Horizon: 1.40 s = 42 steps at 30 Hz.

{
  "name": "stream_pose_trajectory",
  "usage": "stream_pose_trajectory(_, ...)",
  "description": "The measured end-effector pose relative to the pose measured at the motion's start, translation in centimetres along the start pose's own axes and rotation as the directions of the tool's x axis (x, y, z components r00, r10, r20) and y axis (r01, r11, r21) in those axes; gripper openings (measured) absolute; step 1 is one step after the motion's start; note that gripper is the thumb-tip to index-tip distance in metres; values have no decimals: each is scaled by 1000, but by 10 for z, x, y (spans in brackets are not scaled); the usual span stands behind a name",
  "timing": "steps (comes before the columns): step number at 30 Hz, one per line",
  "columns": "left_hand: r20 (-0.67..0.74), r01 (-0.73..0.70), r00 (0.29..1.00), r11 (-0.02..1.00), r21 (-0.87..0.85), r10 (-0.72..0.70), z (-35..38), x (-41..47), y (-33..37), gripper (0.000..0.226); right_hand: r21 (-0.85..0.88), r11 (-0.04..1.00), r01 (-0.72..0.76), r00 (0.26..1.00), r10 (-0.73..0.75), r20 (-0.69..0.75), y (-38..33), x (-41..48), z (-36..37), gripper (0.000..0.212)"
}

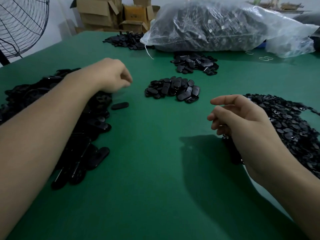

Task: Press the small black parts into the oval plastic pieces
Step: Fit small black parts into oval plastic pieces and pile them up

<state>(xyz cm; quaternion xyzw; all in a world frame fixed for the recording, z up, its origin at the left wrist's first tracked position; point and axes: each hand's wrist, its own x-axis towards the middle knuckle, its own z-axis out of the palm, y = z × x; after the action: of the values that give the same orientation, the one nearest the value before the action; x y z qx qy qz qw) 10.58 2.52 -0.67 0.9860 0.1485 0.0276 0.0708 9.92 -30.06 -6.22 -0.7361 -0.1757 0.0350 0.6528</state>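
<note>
A big pile of black oval plastic pieces [83, 129] lies on the left of the green table [147, 170]. My left hand [110, 75] hangs over its far end with fingers curled down and blurred, so whether they hold anything is hidden. One oval piece [120, 106] lies alone just below that hand. On the right spreads a heap of small black parts [290, 125]. My right hand [242, 118] hovers at its left edge, fingers loosely curled, thumb out, nothing plainly held. A small pile of ovals with parts fitted [173, 90] sits in the middle.
Another small black pile [195, 64] and a flat one [126, 39] lie further back. A large clear plastic bag of black parts [225, 25] fills the far right. Cardboard boxes [103, 13] stand behind the table, a fan [22, 23] at far left. Rubber bands [265, 58] lie by the bag.
</note>
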Motion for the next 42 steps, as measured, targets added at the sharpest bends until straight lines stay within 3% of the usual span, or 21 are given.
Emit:
stream_pose_trajectory(4, 24, 83, 996, 979, 185, -89, 4, -2, -29, 32, -107, 994, 30, 1000, -31, -6, 2, 3, -5, 20)
stream_pose_trajectory(14, -89, 92, 993, 979, 182, -77, 10, -2, -45, 23, -170, 985, 35, 998, -42, -38, 7, 8, -12, 21)
stream_pose_trajectory(22, -202, 101, 976, 991, 88, -82, 3, -5, -36, 18, -163, 986, 43, 996, -55, -76, 1, 13, -18, 19)
stream_pose_trajectory(26, -309, -67, 951, 978, -197, 2, -11, -12, -6, 20, -283, 955, 88, 992, -110, -63, -5, 16, -25, 16)
stream_pose_trajectory(28, -277, -162, 961, 846, -509, 17, -10, -26, 23, 18, -530, 829, 177, 979, -206, 5, -7, 16, -30, 11)
stream_pose_trajectory(29, -228, -179, 973, 743, -645, 36, -5, -34, 39, 16, -682, 699, 214, 970, -236, 61, -8, 16, -31, 9)
stream_pose_trajectory(31, -128, -153, 988, 572, -806, 85, 9, -51, 65, 14, -856, 458, 240, 962, -230, 146, -10, 15, -32, 6)
stream_pose_trajectory(32, -73, -118, 992, 516, -849, 106, 18, -59, 75, 14, -887, 398, 233, 965, -205, 162, -11, 14, -32, 7)
stream_pose_trajectory(36, 117, 53, 984, 412, -909, 133, 41, -94, 91, 14, -918, 317, 237, 967, -172, 190, -17, 8, -31, 8)
stream_pose_trajectory(42, 170, 153, 982, 182, -971, 82, 45, -132, 89, 13, -932, 258, 255, 963, -157, 220, -16, 9, -27, 9)
